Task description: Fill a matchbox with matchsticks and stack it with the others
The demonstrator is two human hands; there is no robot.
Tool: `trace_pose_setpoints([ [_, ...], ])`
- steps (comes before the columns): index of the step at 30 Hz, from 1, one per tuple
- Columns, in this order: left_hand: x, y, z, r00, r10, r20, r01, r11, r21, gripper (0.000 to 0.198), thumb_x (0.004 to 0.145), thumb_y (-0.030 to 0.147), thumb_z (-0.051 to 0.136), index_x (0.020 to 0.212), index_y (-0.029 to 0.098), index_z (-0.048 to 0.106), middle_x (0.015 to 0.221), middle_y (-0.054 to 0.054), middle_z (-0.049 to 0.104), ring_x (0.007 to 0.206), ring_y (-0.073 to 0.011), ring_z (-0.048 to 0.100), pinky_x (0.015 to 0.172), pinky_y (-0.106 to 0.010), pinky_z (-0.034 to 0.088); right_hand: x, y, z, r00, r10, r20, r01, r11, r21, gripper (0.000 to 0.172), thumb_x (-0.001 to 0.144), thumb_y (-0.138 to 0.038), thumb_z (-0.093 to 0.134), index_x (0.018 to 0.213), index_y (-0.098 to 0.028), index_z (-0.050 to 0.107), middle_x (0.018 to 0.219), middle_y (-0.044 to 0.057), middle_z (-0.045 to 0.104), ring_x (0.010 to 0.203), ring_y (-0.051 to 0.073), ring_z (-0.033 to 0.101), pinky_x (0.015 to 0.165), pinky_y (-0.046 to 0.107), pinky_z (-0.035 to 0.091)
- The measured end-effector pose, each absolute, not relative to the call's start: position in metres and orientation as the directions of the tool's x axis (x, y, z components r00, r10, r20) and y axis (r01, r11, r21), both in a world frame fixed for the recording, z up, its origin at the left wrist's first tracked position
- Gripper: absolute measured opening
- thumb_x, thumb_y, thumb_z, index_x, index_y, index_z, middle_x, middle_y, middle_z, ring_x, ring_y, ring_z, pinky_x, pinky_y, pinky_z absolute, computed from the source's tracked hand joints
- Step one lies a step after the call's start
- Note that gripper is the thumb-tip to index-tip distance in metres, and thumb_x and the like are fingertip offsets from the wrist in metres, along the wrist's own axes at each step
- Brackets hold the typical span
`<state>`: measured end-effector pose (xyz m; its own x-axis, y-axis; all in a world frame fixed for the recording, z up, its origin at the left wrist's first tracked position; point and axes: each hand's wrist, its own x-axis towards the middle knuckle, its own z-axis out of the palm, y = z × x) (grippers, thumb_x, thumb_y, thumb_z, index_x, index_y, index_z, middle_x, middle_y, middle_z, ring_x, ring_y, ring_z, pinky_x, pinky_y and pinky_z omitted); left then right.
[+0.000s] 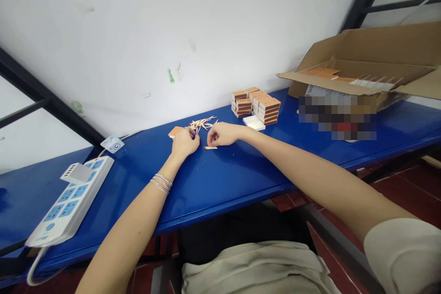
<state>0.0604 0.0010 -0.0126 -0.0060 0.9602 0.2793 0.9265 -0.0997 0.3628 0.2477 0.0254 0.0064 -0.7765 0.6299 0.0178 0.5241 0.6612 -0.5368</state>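
Observation:
My left hand (185, 142) is closed, fingers curled, beside an orange-and-white matchbox (177, 131). What its fingertips hold, if anything, is hidden. A loose pile of red-tipped matches (201, 124) lies just beyond both hands on the blue table (213, 179). My right hand (223, 133) points down with its fingers pinched together. At those fingertips is a small row of matches (211, 148), their red heads to the left. Behind my right wrist sits an open white matchbox tray (254, 123).
Stacked orange matchboxes (265, 105) stand by the wall. An opened cardboard box (379, 50) with more packs occupies the right end. On the left lie a white power strip (72, 202) and a small white plug-in device (112, 144) with cables. The table's front edge runs under my forearms.

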Motion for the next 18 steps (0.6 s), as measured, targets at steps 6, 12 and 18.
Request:
trace_pose_setpoints([
  [6, 0.059, 0.011, -0.012, -0.021, 0.956, 0.292, 0.955, -0.067, 0.289, 0.031, 0.08, 0.048, 0.056, 0.085, 0.019, 0.064, 0.092, -0.013, 0.071, 0.089, -0.0297, 0.065, 0.074, -0.039, 0.049, 0.253, 0.032, 0.006, -0.681, 0.724, 0.113, 0.578, 0.625, -0.525, 0.019, 0.07, -0.012, 0.063, 0.082, -0.017, 0.076, 0.077, 0.001, 0.074, 0.072, 0.013, 0.066, 0.063, 0.018, 0.045],
  [12, 0.067, 0.018, -0.009, -0.019, 0.961, 0.275, 0.975, -0.043, 0.217, 0.019, 0.081, 0.032, 0.053, 0.085, 0.018, 0.066, 0.091, -0.015, 0.071, 0.089, -0.0313, 0.066, 0.076, -0.04, 0.05, 0.258, 0.039, 0.003, -0.506, 0.84, 0.195, 0.712, 0.534, -0.455, 0.015, 0.072, -0.016, 0.064, 0.081, -0.017, 0.075, 0.083, 0.005, 0.074, 0.077, 0.017, 0.066, 0.067, 0.022, 0.045],
  [18, 0.066, 0.004, -0.004, 0.009, 0.978, 0.207, 0.981, -0.048, 0.186, 0.021, 0.08, 0.026, 0.051, 0.076, 0.016, 0.069, 0.088, -0.018, 0.071, 0.087, -0.0319, 0.066, 0.075, -0.04, 0.05, 0.262, 0.054, -0.007, -0.295, 0.904, 0.309, 0.896, 0.374, -0.24, 0.025, 0.078, -0.014, 0.058, 0.098, -0.012, 0.073, 0.104, 0.017, 0.07, 0.1, 0.03, 0.062, 0.088, 0.037, 0.043],
])
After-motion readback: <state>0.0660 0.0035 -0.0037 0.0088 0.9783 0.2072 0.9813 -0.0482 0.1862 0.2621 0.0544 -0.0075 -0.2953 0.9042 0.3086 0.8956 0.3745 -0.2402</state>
